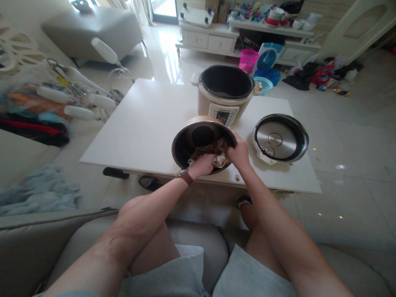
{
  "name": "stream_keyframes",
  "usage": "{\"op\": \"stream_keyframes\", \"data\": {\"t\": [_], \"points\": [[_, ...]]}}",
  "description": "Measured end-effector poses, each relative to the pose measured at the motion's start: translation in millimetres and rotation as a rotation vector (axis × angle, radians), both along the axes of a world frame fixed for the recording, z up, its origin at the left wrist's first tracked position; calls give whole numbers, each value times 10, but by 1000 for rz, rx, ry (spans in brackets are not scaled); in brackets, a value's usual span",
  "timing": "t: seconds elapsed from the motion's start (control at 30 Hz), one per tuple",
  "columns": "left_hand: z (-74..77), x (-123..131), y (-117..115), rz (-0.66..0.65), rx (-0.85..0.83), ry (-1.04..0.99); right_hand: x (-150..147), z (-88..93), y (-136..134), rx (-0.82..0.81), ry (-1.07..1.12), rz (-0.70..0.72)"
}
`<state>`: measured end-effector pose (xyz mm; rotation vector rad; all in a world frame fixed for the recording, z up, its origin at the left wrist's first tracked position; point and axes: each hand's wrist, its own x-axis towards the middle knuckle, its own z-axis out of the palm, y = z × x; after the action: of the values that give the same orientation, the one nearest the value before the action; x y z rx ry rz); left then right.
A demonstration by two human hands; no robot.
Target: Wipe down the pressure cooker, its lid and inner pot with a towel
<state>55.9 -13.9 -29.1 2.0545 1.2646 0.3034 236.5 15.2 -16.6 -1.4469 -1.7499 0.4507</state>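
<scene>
A dark-lined inner pot (185, 142) is tilted toward me near the front edge of the white table. My left hand (202, 164), with a brown-strapped watch at the wrist, reaches inside it, fingers closed on a crumpled brown and cream cloth (221, 150). My right hand (239, 149) grips the pot's right rim, its thumb inside beside the cloth. Just behind stands the beige pressure cooker body (204, 101), open at the top, with a control panel facing me. To the right, the cooker lid (275, 140) rests with its metal inner side up.
The white table (145, 119) spans the middle, its front edge close to my knees. A white-armed lamp (105, 51) or similar fixture stands at the left. Behind the table are a pink basket (248, 60), a light-blue basket (264, 84) and a low white cabinet (210, 41).
</scene>
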Motion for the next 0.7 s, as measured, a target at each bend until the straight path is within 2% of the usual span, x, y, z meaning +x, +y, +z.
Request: {"op": "stream_keyframes", "data": {"t": [0.17, 0.27, 0.33, 0.47, 0.57, 0.7], "points": [[-115, 138, 21, 90, -8, -325, 12, 11, -15, -5, -12, 17], [-147, 168, 40, 120, 15, -373, 4, 5, -9, -3, 12, 23], [-128, 144, 37, 109, 16, -305, 1, -2, -5, -2, 31, 26], [-26, 51, 27, -11, -23, -121, 41, 48, 1, -9, 23, 7], [35, 19, 7, -89, -51, 26, 124, 203, 2, -18, -60, 1], [69, 55, -56, -114, 9, 246, 231, 463, -9, -11, -204, 16]]}}
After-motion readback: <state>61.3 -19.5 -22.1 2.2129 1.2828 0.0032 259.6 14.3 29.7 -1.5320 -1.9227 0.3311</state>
